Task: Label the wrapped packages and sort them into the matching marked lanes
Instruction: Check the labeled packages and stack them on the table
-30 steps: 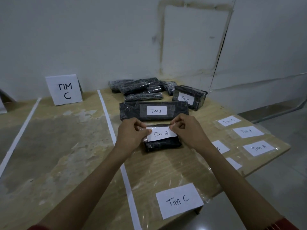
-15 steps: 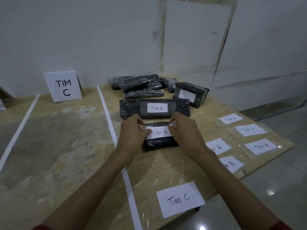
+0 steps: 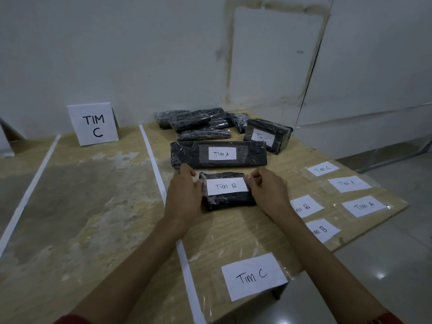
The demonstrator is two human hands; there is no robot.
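Tim B package [image 3: 230,201]: I see it lying flat mid-surface, just right of a white tape line [image 3: 153,160], with the Tim B label [image 3: 226,186] on its top face.
Left hand [image 3: 184,195]: fingers curled round the package's left end, thumb at the label's left edge.
Right hand [image 3: 268,190]: fingers curled round the right end, fingertips [image 3: 252,177] pinching at the label's right edge.
Tim A package [image 3: 187,155]: long, just behind the held one, towards the far edge.
Tim C package [image 3: 280,132]: behind the long one, on its right.
Unlabelled packages [image 3: 198,121]: I count several heaped at the far edge.
Loose labels [image 3: 349,183]: five lie along the right edge; a larger Tim C label [image 3: 253,275] sits at the near edge.
TIM C sign [image 3: 93,123]: upright at the far edge, left of the tape line.
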